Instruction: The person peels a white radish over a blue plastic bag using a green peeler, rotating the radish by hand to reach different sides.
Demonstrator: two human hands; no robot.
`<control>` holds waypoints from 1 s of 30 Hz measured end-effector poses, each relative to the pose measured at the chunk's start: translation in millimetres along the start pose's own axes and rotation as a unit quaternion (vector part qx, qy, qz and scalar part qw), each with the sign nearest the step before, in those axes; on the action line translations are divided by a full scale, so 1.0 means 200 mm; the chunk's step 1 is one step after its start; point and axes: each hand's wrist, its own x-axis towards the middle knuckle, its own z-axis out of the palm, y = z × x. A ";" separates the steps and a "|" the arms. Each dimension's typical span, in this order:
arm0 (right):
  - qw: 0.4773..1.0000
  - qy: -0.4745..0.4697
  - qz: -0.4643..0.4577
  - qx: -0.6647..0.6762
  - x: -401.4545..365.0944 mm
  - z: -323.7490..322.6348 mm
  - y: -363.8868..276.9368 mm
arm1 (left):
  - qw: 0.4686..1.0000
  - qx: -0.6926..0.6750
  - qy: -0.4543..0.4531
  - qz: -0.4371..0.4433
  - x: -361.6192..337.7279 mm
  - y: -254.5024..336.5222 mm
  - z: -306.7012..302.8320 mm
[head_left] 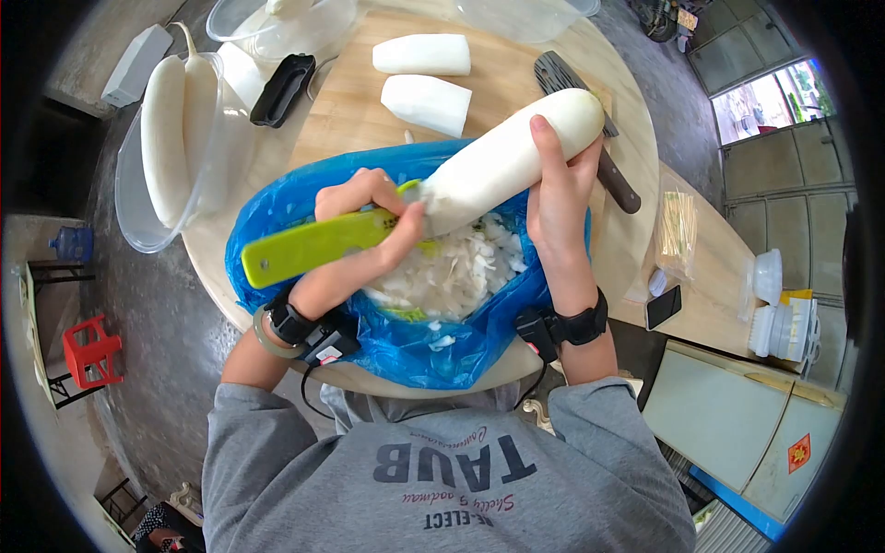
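My left hand (373, 226) is closed around a lime-green peeler (313, 247), its head against the near end of a large white radish (516, 157). My right hand (562, 189) grips that radish from the right, near its far end, keeping it tilted up to the right. Below them a blue plastic bag (406, 355) lies open with a heap of white peelings (447, 276) inside. Behind the radish, two peeled radish pieces (422, 55) rest on a wooden cutting board (346, 111). A knife (618, 180) with a dark patterned blade lies at the board's right, partly hidden by the radish.
On the left, a clear plastic tub (138, 217) holds whole radishes (164, 138). A black tray (283, 90) and another clear tub (313, 28) stand at the back. To the right are bundled skewers (678, 226), a phone (664, 307) and white containers (770, 272).
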 end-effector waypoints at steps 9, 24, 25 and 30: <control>1.000 0.000 -0.009 -0.002 -0.01 0.01 -0.01 | 0.999 -0.024 -0.016 0.045 0.03 0.05 0.02; 1.000 0.004 -0.005 -0.009 0.00 0.00 0.00 | 0.997 0.016 -0.029 0.067 0.02 0.03 -0.01; 1.000 0.004 -0.006 -0.010 0.00 0.00 0.00 | 0.998 0.001 -0.038 0.048 0.00 0.01 -0.03; 1.000 0.012 0.000 -0.007 0.00 0.01 -0.01 | 0.997 -0.065 -0.004 0.034 -0.01 0.00 -0.04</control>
